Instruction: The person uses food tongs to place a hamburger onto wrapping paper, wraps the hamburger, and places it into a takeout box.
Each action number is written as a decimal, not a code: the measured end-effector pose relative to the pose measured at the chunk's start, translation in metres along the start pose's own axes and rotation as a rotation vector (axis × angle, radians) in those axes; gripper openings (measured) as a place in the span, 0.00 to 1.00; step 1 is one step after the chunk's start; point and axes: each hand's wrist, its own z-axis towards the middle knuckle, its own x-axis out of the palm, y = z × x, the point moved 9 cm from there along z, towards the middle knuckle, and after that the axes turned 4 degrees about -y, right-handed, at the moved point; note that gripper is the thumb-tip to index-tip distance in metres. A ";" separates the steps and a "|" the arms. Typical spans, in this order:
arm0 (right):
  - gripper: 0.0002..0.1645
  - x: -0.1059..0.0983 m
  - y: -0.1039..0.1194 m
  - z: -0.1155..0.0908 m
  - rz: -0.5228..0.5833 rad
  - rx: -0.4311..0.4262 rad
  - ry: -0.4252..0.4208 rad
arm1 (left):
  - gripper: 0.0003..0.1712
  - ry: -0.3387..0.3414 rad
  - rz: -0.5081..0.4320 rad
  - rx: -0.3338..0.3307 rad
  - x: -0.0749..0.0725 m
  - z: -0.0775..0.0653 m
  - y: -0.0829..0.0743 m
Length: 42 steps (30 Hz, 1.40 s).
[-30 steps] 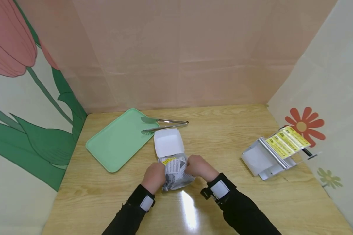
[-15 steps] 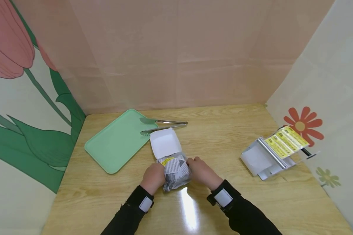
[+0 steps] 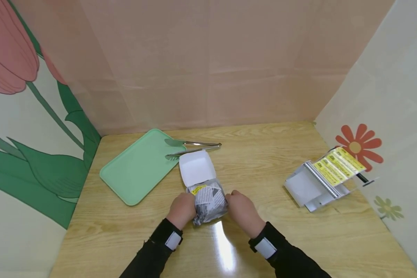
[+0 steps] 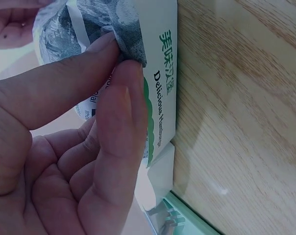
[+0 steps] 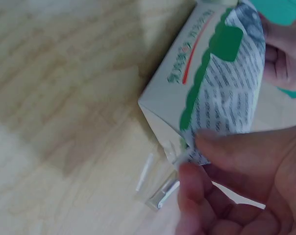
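A white hamburger box (image 3: 197, 168) stands on the table with its lid folded back. In its base sits a bundle in newspaper-print wrapping paper (image 3: 210, 199), with a yellow label (image 3: 198, 190) on it. My left hand (image 3: 182, 208) is at the bundle's left side; in the left wrist view its thumb and forefinger pinch the wrapping paper (image 4: 128, 24) at the box edge. On the opposite side, my right hand (image 3: 243, 211) pinches a corner of the paper between thumb and forefinger, as the right wrist view shows. Whatever is inside the paper is hidden.
Left of the box lies a green tray (image 3: 139, 173). Metal tongs (image 3: 201, 146) rest partly on it, behind the lid. Far to the right, a metal label dispenser (image 3: 323, 179) carries a strip of yellow labels (image 3: 340, 166). Fabric backdrops border the table.
My right hand has shifted slightly right and nearer to me. The paper that spread out at the right now lies closer to the bundle. The left hand has hardly moved.
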 end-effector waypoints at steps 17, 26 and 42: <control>0.08 0.001 0.001 -0.001 0.106 0.038 -0.001 | 0.09 -0.040 0.033 0.078 -0.003 -0.002 -0.009; 0.10 -0.001 -0.011 0.002 0.197 0.124 -0.005 | 0.07 -0.035 0.027 0.100 -0.001 -0.002 -0.012; 0.12 0.016 -0.012 0.012 0.228 0.202 0.165 | 0.06 -0.048 0.004 0.118 0.000 -0.002 -0.013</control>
